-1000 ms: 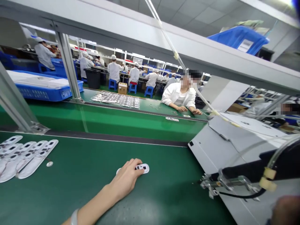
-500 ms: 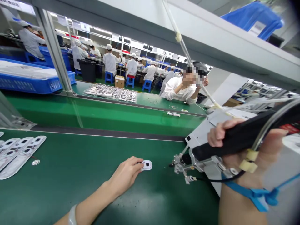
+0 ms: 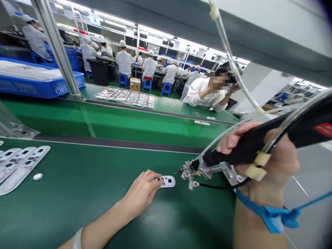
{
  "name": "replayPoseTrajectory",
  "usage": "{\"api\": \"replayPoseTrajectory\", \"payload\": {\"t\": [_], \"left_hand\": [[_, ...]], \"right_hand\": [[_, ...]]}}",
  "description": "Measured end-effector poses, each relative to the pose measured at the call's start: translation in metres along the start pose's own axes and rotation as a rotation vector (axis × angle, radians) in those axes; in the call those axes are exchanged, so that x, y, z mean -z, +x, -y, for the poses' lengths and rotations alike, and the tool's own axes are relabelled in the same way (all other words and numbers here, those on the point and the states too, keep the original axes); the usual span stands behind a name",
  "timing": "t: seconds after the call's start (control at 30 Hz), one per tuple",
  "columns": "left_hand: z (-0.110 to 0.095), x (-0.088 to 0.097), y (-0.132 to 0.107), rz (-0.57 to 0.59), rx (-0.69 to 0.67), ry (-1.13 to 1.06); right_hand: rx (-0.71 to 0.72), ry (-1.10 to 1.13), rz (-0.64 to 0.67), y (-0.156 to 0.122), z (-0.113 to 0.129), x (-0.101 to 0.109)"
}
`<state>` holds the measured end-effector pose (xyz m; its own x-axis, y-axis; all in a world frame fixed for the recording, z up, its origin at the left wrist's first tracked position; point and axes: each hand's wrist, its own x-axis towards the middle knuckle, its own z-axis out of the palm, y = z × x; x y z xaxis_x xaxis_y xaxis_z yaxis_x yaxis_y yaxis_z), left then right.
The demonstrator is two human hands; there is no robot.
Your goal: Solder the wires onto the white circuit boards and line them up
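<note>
My left hand [image 3: 142, 191] rests on the green mat, fingers curled and pressed on the near end of a small white plastic part [image 3: 167, 181] with dark openings. My right hand [image 3: 261, 162] grips the black handle of a powered screwdriver [image 3: 249, 145] that has clear tubing and a black cable. The tool's metal tip [image 3: 184, 173] points left, a short way right of the white part and apart from it. A blue strap circles my right wrist.
Several long white plastic covers [image 3: 18, 166] and a small metal disc [image 3: 37, 176] lie at the left. A conveyor belt [image 3: 116, 122] runs beyond the mat, with a tray of parts [image 3: 124, 97] and a blue bin [image 3: 38, 86] behind. A person in white [image 3: 204, 95] leans opposite; several workers sit farther back.
My right hand with the screwdriver rose into view and moved left, bringing the tip close to the white part. My left hand stayed on the part.
</note>
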<state>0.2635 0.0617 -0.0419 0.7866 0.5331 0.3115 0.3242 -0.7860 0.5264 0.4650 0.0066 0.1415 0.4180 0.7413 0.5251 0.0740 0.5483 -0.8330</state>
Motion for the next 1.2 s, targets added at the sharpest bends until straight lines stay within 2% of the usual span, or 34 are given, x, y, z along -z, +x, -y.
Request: {"api": "replayPoseTrajectory", "payload": {"t": [0.2,0.37,0.5,0.87,1.2], "left_hand": [[0.0009,-0.0007,0.0009,-0.019,0.021,0.008],[0.0044,-0.0026,0.0012,-0.039,-0.006,-0.037],[0.0038,-0.0018,0.0019,-0.011,0.019,-0.04],[0.002,0.0004,0.0022,0.007,0.04,-0.03],[0.0028,0.0001,0.0027,0.018,0.037,-0.042]], "right_hand": [[-0.026,-0.02,0.0,0.0012,-0.001,-0.0012],[-0.03,0.004,0.058,0.0035,-0.0024,0.0004],[-0.032,0.014,0.112,0.0038,-0.0008,-0.0002],[-0.048,-0.01,0.066,0.0017,-0.0047,-0.0057],[-0.056,-0.001,0.124,0.0034,-0.0075,-0.0061]]}}
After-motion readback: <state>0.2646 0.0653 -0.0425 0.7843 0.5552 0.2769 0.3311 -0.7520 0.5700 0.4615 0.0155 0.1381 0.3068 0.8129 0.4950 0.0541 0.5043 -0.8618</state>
